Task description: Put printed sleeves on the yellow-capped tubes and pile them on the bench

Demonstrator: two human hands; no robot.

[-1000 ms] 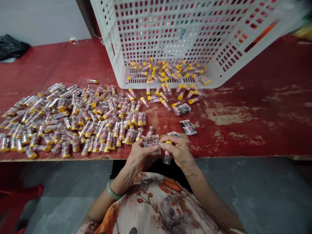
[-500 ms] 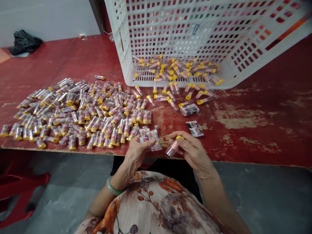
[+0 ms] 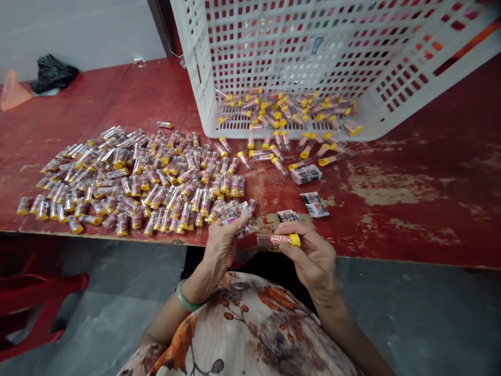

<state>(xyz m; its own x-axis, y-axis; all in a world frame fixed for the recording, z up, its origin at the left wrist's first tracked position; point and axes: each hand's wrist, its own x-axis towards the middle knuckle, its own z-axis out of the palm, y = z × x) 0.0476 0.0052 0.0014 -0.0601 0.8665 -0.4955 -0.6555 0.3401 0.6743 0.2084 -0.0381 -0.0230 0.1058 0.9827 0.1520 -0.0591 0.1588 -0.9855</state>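
My right hand [image 3: 313, 250] grips a clear plastic tube [image 3: 264, 239] near its yellow cap, between thumb and fingers. The tube lies level, its bare end toward my left hand, with red-and-white bits inside by the cap. My left hand [image 3: 223, 240] pinches a few small flat printed plastic sleeves [image 3: 230, 211] under its thumb, at the table's front edge. A small stack of printed sleeves [image 3: 287, 215] lies just beyond my right fingers. Left of my left hand spreads a big heap of capped tubes in printed wrap [image 3: 156, 183].
A white plastic basket [image 3: 195, 78] lies on its side at the back, unwrapped yellow-capped tubes [image 3: 279, 166] spilling from it. More printed sleeves [image 3: 306, 174] lie on the red table [image 3: 410, 209]. A black plastic bag [image 3: 55, 73] sits far left; a red stool [image 3: 43, 297] stands below.
The tube in my right hand has turned from slanting to level, its bare end now pointing left. My left hand still pinches the sleeves. The view has shifted slightly.
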